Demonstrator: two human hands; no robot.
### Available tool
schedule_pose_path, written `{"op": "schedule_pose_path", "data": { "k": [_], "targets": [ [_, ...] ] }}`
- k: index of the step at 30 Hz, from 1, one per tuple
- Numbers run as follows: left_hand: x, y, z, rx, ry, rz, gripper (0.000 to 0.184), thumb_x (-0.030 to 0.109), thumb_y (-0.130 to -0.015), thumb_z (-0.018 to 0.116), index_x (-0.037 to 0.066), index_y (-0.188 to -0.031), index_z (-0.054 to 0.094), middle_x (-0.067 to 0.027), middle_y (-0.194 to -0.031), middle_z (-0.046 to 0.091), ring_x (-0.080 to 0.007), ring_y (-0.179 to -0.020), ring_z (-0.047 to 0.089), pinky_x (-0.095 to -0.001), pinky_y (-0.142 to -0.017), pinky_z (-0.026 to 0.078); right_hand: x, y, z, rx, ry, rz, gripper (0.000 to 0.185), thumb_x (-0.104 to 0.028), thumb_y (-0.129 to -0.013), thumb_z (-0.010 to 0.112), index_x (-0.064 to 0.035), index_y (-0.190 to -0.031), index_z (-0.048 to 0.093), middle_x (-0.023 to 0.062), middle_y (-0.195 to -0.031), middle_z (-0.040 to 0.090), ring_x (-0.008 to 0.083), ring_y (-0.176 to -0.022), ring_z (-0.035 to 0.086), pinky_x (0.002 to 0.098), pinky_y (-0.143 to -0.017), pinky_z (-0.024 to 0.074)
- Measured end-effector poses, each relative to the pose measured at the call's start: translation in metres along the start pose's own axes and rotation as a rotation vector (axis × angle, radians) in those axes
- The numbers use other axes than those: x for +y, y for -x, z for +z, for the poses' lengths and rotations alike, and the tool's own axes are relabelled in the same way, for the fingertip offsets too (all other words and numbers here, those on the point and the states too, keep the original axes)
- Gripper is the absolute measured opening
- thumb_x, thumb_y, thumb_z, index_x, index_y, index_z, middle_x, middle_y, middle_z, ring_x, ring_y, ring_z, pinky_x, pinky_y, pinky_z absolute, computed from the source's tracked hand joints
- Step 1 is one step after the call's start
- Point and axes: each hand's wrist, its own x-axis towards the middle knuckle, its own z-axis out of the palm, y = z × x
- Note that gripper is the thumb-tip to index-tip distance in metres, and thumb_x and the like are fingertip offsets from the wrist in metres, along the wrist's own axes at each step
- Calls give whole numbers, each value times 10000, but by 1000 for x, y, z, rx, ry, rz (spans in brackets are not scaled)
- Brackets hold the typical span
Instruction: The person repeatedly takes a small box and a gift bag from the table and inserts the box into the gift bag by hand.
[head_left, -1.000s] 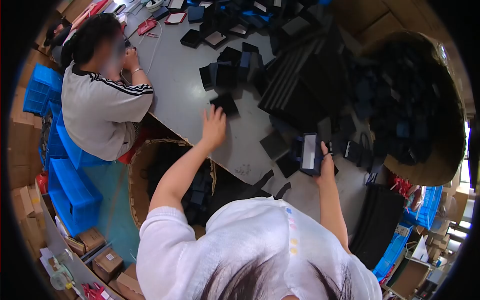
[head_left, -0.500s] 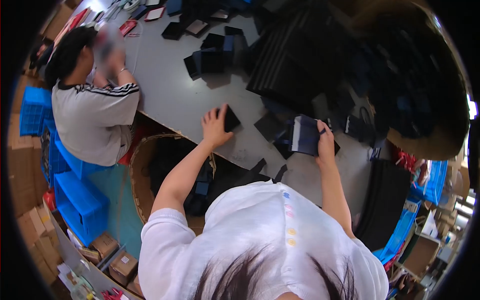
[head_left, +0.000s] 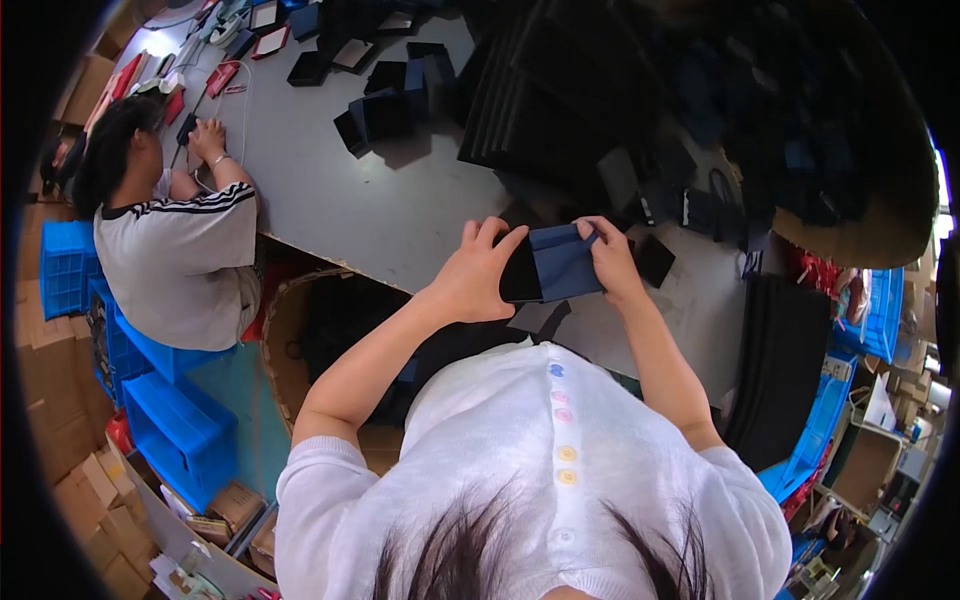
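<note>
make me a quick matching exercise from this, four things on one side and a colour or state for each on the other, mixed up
Column one
1. left hand
2. right hand
3. co-worker's shirt
4. large crate on the floor below the co-worker in the picture

Column two
a. bright blue
b. gripping the dark blue piece
c. pale grey, with dark stripes along the sleeve
d. gripping the black piece

Right pairs: 1-d, 2-b, 3-c, 4-a
</note>
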Motion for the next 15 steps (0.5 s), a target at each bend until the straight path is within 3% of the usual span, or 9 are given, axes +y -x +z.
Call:
{"op": "schedule_pose_path", "data": {
  "k": [3,5,6,9,10,11,13,15],
  "targets": [
    [-3,4,5,-52,18,-44,911,122,-553,737,57,-1387,375,-169,-1315,370,-365,-1195,361,-413,-1007,398,10,8,6,32,18,-53,261,-270,-949,560,-26,-1024,611,11,-836,586,85,-814,509,237,-738,416],
    [-26,8,15,317,727,-57,828,164,-656,687,69,-1411,361,-138,-1420,308,-336,-1287,315,-389,-1064,323,20,21,17,49,20,-54,238,-265,-966,519,-40,-1020,576,44,-851,587,132,-812,518,268,-761,424],
    [-13,8,11,361,1022,-229,716,203,-767,607,80,-1425,353,-110,-1468,293,-291,-1334,295,-365,-1094,261,25,25,28,112,54,-44,236,-273,-976,501,-53,-1030,566,41,-892,575,128,-848,511,266,-783,420],
    [-7,5,27,280,1046,-274,603,226,-844,536,90,-1411,383,-117,-1432,360,-289,-1327,322,-351,-1094,257,18,40,64,74,131,-46,228,-271,-990,463,-62,-1053,531,57,-939,556,150,-906,509,290,-816,422],
    [-5,5,36,372,744,-170,493,171,-845,561,73,-1324,496,-141,-1353,450,-281,-1271,403,-345,-1058,314,18,40,74,68,128,-126,225,-264,-980,476,-57,-1061,508,118,-932,576,224,-881,549,325,-797,442],
    [-3,11,36,372,747,-171,493,171,-845,561,73,-1324,496,-141,-1353,450,-281,-1271,403,-345,-1058,314,19,42,78,60,124,-203,228,-258,-970,488,-52,-1068,485,179,-925,595,297,-855,589,360,-778,462],
    [-10,21,25,348,380,-170,388,117,-812,608,57,-1195,601,-160,-1297,488,-297,-1200,475,-349,-1001,380,19,45,75,-215,83,-289,423,-292,-888,602,-70,-1212,445,173,-944,606,293,-978,592,375,-834,464],
    [-43,56,0,134,462,-206,373,98,-764,659,57,-1134,635,-172,-1266,505,-327,-1144,515,-385,-969,420,6,36,34,-784,339,-485,520,-228,-777,681,-60,-1227,482,170,-1002,617,309,-1026,573,390,-876,466]
  ]
}}
